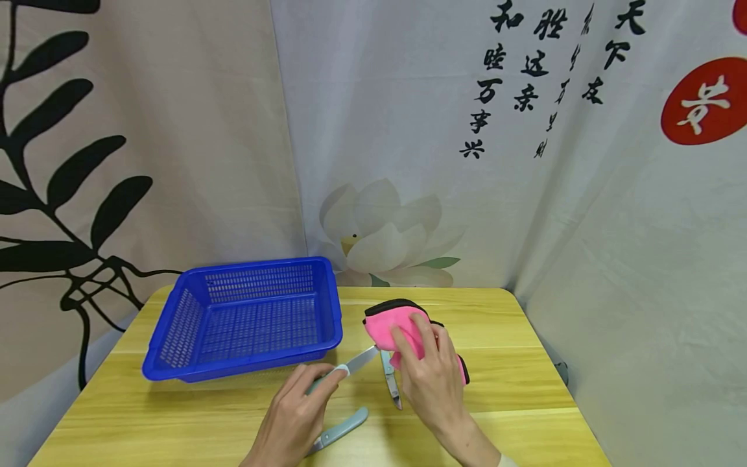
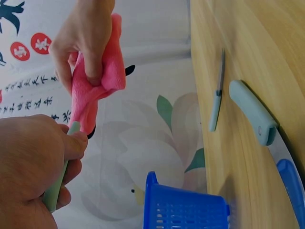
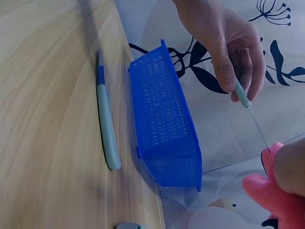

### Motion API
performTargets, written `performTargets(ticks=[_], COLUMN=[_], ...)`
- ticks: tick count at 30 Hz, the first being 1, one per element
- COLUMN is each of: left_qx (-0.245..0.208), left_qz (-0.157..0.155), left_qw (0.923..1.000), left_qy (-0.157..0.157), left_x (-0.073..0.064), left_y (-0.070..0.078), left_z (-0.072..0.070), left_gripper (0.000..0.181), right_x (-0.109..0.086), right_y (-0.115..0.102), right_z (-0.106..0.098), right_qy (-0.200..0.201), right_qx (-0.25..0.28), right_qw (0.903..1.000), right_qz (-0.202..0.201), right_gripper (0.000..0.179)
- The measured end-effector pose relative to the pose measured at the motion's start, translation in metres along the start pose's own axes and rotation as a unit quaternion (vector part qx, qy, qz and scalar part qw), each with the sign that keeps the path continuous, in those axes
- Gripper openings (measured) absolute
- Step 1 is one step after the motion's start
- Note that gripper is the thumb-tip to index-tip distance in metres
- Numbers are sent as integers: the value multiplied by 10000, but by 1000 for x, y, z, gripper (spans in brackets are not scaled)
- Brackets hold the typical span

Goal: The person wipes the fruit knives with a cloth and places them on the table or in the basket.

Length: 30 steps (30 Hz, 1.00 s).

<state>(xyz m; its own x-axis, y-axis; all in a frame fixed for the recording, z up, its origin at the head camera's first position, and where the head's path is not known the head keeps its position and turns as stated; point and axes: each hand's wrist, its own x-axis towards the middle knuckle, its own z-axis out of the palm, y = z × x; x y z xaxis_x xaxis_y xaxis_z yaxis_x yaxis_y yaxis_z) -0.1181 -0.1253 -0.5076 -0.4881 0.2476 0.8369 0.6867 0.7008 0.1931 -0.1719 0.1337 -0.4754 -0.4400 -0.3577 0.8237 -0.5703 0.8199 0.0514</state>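
Observation:
My left hand [image 1: 296, 410] grips a small knife [image 1: 363, 359] by its pale green handle, blade angled up to the right. In the right wrist view, its handle [image 3: 242, 93] sits between the thumb and curled fingers. Bunched in my right hand [image 1: 432, 379] is a pink cloth [image 1: 390, 325] with black edging. The cloth meets the blade's far end and hides the tip. Below it on the table lies a folding knife [image 1: 389, 376] with a pale green handle. Another knife [image 1: 345, 426] of similar colour rests close to my left hand, its blade partly hidden behind that hand.
A blue plastic basket [image 1: 327, 347] with perforated walls stands on the left part of the wooden table [image 1: 513, 428]. Behind the table hangs a pale curtain [image 1: 403, 130] printed with leaves, a flower and dark characters.

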Motion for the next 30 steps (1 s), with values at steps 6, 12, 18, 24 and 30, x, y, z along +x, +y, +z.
performTargets(ticks=[6,12,18,24,30], left_qx=[30,-199,11,163,281], left_qz=[-157,-97,-139,-272,-672], left_qw=[9997,9997,9999,9994,9973], left_qy=[-159,47,99,136,25], left_x=[10,13,19,26,36], left_y=[10,0,-16,-35,-52], left_z=[-13,-20,-30,-41,-54], left_gripper=[45,37,39,22,53], right_x=[-1,-7,-16,-25,-32], right_y=[7,12,14,17,19], right_z=[-1,-2,-5,-7,-12], right_qy=[-7,-108,-131,44,183], right_qx=[-32,0,347,730,1017], right_qw=[9999,9995,9974,9944,9917], right_qz=[116,285,610,758,770], right_gripper=[45,41,47,46,51])
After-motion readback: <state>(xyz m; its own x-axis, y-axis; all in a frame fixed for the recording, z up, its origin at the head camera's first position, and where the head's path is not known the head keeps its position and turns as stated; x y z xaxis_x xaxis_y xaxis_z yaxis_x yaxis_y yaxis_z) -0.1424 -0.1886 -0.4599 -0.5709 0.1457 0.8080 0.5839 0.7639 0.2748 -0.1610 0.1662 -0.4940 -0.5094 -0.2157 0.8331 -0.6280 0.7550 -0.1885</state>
